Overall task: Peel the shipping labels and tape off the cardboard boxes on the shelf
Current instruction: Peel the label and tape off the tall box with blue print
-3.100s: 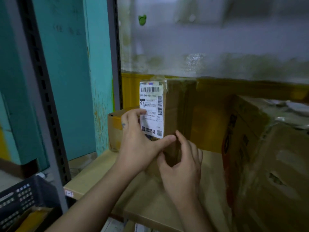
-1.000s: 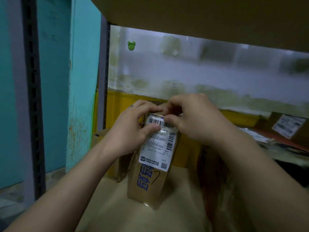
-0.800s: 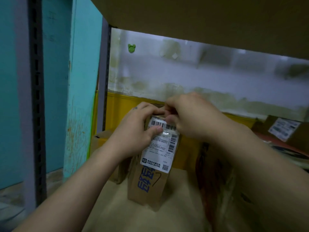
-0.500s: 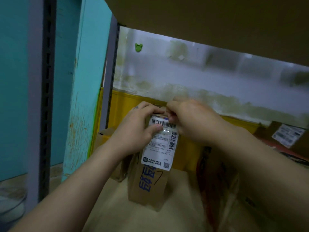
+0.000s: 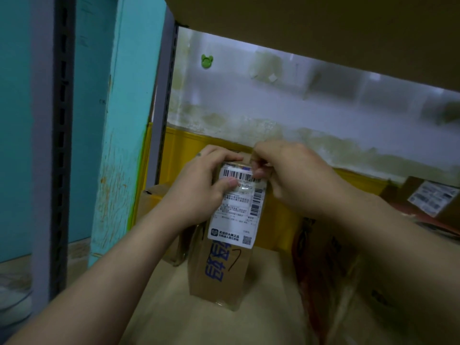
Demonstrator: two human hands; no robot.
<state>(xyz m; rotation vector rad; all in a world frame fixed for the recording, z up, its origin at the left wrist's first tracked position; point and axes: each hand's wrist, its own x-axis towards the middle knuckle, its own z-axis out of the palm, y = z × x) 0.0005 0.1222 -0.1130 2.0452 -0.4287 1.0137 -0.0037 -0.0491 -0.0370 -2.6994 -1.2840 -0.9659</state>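
Small cardboard box (image 5: pixel 219 275) pulled forward from the shelf's (image 5: pixel 199 319) back left. Right hand (image 5: pixel 291 175) moved from the box's lower edge up to the shipping label's (image 5: pixel 236 215) top edge and pinches there. Left hand (image 5: pixel 199 185) shifted up, thumb on the barcode.

Both bare forearms reach in from near and meet mid-scene. The left hand (image 5: pixel 199 192) curls round the box (image 5: pixel 216 277), thumb flat on its front; the right hand (image 5: pixel 293 178) pinches the top edge of the label (image 5: pixel 234 220)
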